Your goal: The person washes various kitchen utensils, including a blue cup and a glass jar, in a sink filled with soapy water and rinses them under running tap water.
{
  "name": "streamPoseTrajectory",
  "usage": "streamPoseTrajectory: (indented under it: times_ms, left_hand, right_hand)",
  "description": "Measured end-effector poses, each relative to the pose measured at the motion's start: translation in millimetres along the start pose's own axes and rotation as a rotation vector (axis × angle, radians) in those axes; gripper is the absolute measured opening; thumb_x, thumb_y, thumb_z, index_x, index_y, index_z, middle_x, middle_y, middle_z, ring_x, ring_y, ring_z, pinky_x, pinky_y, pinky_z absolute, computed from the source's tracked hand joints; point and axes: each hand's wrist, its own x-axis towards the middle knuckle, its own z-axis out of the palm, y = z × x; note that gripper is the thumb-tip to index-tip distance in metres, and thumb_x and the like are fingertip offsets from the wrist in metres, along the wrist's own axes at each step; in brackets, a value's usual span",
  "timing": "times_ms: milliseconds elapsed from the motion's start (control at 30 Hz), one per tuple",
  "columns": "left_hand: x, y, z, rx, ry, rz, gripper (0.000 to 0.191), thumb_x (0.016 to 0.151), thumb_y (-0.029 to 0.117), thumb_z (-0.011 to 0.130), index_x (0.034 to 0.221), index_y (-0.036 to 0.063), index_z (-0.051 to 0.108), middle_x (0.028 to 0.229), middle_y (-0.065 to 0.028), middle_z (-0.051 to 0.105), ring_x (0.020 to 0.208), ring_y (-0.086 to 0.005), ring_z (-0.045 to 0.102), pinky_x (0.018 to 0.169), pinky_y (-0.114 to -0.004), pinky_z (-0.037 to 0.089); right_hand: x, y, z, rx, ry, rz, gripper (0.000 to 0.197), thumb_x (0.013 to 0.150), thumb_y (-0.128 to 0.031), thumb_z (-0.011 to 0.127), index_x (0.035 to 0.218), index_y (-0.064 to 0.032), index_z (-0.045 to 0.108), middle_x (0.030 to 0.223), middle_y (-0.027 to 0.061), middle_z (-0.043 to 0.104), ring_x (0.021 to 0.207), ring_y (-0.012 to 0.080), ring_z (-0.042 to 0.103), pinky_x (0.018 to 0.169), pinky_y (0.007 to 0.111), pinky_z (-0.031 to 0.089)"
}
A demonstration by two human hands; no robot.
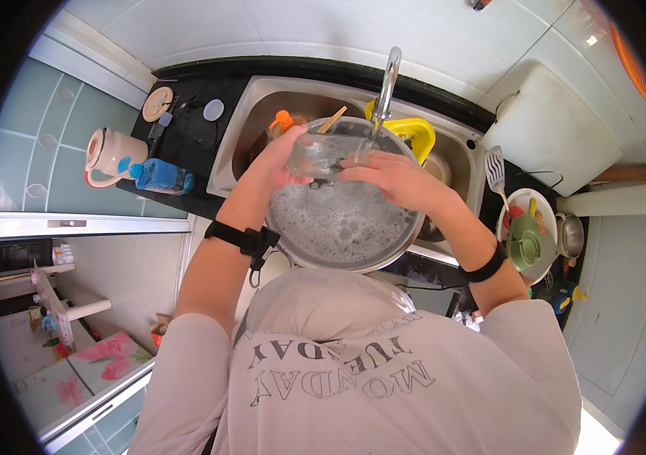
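A clear glass jar [323, 149] lies sideways between my two hands, above a large round basin [347, 265] of foamy water. My left hand [280, 159] grips the jar at its left end. Across its right end lie the fingers of my right hand [394, 176]; whether any reach inside is hard to tell. The chrome faucet [389, 79] rises just behind, its outlet close to the jar's right end. Wooden chopsticks [333, 118] lean at the basin's back rim. A yellow plastic basket [421, 136] sits behind and to the right of the basin.
The basin stands over a double steel sink [243, 108]. An orange pump bottle [282, 120] is behind my left hand. On the left counter are a blue bottle [161, 176] and a pink jug [121, 152]. Rightward are a slotted turner [495, 168], a white bowl [548, 250] and a cutting board [553, 131].
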Motion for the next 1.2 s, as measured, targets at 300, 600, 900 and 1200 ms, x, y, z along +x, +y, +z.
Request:
streamPoseTrajectory:
  times_ms: [300, 600, 900, 1200]
  left_hand:
    - [17.3, -23.3, 21.3, -0.062, 0.110, 0.003, 0.038, 0.088, 0.047, 0.051, 0.110, 0.0154, 0.053, 0.100, -0.0043, 0.057, 0.079, -0.0208, 0.057, 0.061, -0.034, 0.045]
    - [21.0, -22.9, 15.6, -0.160, -0.032, 0.256, 0.044, 0.085, 0.047, 0.055, 0.112, 0.0132, 0.053, 0.095, -0.0090, 0.053, 0.077, -0.0231, 0.056, 0.062, -0.039, 0.046]
    - [9.2, -26.5, 17.7, -0.103, 0.094, 0.168, 0.044, 0.087, 0.048, 0.050, 0.112, 0.0117, 0.053, 0.099, -0.0081, 0.056, 0.082, -0.0228, 0.057, 0.061, -0.037, 0.047]
    - [5.1, -35.1, 6.9, -0.195, 0.140, 0.327, 0.044, 0.087, 0.046, 0.050, 0.114, 0.0121, 0.051, 0.099, -0.0050, 0.057, 0.085, -0.0210, 0.057, 0.058, -0.036, 0.046]
  right_hand:
    - [-1.4, 12.7, 10.9, 1.305, 0.069, 0.559, 0.079, 0.076, 0.017, 0.037, 0.146, -0.0171, 0.025, 0.121, 0.0171, 0.058, 0.111, 0.0244, 0.056, 0.095, 0.032, 0.042]
    - [-15.6, 4.6, 11.7, 1.188, 0.110, 0.586, 0.067, 0.077, 0.016, 0.037, 0.139, -0.0101, 0.034, 0.118, 0.0130, 0.060, 0.113, 0.0205, 0.054, 0.096, 0.031, 0.040]
    - [-9.2, 3.9, 13.7, 1.054, 0.262, 0.546, 0.065, 0.075, 0.016, 0.038, 0.134, -0.0103, 0.040, 0.107, 0.0115, 0.064, 0.099, 0.0188, 0.060, 0.089, 0.030, 0.045]
    - [-44.6, 21.6, 24.7, 0.632, -0.028, 0.961, 0.049, 0.082, -0.006, 0.053, 0.129, 0.0035, 0.042, 0.119, 0.0162, 0.054, 0.108, 0.0275, 0.056, 0.087, 0.033, 0.050]
